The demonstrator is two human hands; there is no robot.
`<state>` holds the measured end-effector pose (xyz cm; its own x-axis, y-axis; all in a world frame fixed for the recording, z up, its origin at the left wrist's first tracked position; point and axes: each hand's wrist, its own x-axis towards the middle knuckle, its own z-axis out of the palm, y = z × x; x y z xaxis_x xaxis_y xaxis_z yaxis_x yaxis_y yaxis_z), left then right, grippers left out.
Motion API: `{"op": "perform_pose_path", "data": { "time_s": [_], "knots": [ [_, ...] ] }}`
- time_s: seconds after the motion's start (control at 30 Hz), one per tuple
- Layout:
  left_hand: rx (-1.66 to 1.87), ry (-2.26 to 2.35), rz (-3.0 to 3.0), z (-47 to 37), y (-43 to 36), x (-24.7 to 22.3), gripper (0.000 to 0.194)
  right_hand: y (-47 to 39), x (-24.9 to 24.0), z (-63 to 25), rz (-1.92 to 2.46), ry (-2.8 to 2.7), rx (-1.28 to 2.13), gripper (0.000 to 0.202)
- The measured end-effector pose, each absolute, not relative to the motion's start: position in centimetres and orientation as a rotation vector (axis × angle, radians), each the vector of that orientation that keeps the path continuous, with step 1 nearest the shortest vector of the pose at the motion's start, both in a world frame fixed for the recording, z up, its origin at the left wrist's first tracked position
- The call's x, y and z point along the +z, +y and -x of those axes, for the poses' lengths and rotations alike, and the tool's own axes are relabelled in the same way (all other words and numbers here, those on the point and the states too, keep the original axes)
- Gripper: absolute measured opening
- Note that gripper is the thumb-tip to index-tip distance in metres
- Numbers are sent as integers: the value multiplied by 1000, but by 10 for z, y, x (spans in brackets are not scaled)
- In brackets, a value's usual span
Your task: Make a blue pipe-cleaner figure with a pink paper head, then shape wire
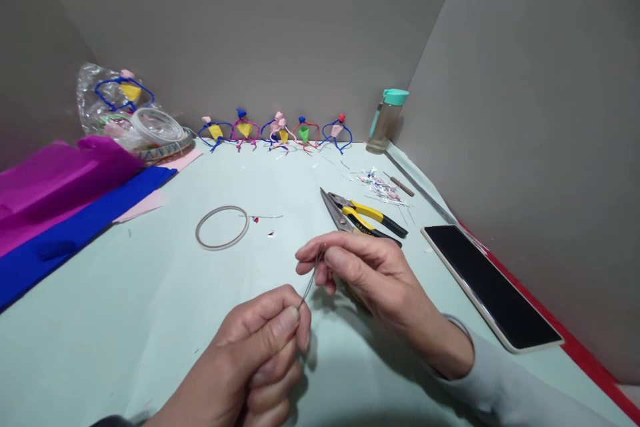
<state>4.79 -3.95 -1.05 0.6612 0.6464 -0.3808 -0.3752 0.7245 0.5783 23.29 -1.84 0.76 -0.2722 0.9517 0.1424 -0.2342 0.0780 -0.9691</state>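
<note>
A thin grey wire (309, 285) runs between my two hands above the table. Its lower part is pinched by thumb and forefinger of my left hand (265, 347), the other fingers curled in. My right hand (370, 273) closes thumb and forefinger on the wire's upper end, where it looks bent or doubled. Just behind my right hand lie yellow-and-black pliers (373, 213) and a pair of scissors (333, 210), partly covered by that hand. To the left, a ring-shaped roll of tape (199, 235) lies flat, a short wire (267, 216) beside it.
Several small wire-and-paper figures (245, 128) lean along the back wall. A bottle (384, 123) stands back right, near paper and wire scraps (380, 187) and an awl-like tool (401, 186). A phone (490, 287) lies right; purple (65, 173) and blue paper (90, 223) lie left.
</note>
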Motion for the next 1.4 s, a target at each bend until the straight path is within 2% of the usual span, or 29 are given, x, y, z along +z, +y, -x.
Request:
{"op": "perform_pose_path", "data": {
  "time_s": [0.2,0.47,0.6,1.4],
  "knots": [
    [619,651,-462,-47,-43,-12,29,-20,16,-230,873,-1350,1384,8],
    [569,652,-431,-49,-41,-5,33,-24,16,-230,892,-1320,1483,21],
    [573,700,-440,-50,-41,-5,36,-24,17,-229,843,-1334,1465,20],
    [534,657,-747,-46,-35,-9,28,-1,18,-248,838,-1108,1213,20]
  ]
}}
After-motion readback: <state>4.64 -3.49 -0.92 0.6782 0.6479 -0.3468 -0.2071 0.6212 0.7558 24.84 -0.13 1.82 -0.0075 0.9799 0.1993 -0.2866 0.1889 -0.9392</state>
